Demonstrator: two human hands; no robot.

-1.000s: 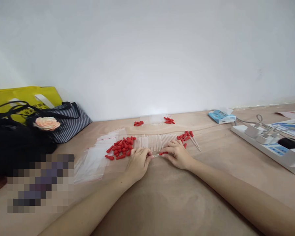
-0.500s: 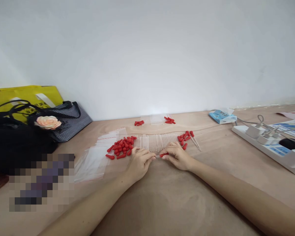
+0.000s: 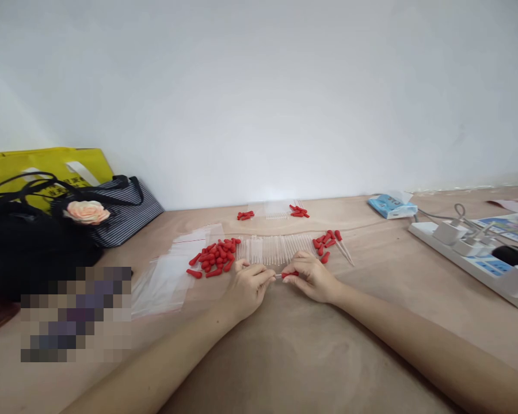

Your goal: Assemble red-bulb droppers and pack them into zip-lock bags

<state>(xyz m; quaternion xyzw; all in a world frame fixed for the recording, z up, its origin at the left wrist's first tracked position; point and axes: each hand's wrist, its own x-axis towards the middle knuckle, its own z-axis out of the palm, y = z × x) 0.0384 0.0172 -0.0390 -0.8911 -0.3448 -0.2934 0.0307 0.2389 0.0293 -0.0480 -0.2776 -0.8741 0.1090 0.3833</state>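
Observation:
My left hand (image 3: 254,286) is closed on a clear dropper tube (image 3: 278,276), most of which its fingers hide. My right hand (image 3: 309,277) pinches a red rubber bulb (image 3: 289,275) at the tube's right end. Just beyond both hands lies a row of clear dropper tubes (image 3: 280,248), side by side. A heap of red bulbs (image 3: 213,257) sits left of that row, near my left hand. To the right are several more red bulbs (image 3: 323,244), two of them with pale tubes (image 3: 345,251) reaching toward me.
Clear zip bags (image 3: 162,282) lie left of the bulb heap. Small groups of red bulbs (image 3: 245,215) and tubes rest near the wall. A tissue pack (image 3: 391,205) and a white power strip (image 3: 479,264) with plugs stand right. Bags (image 3: 127,215) crowd the left.
Both hands stay together on the tube and bulb, with barely any movement. The whole view has shifted very slightly.

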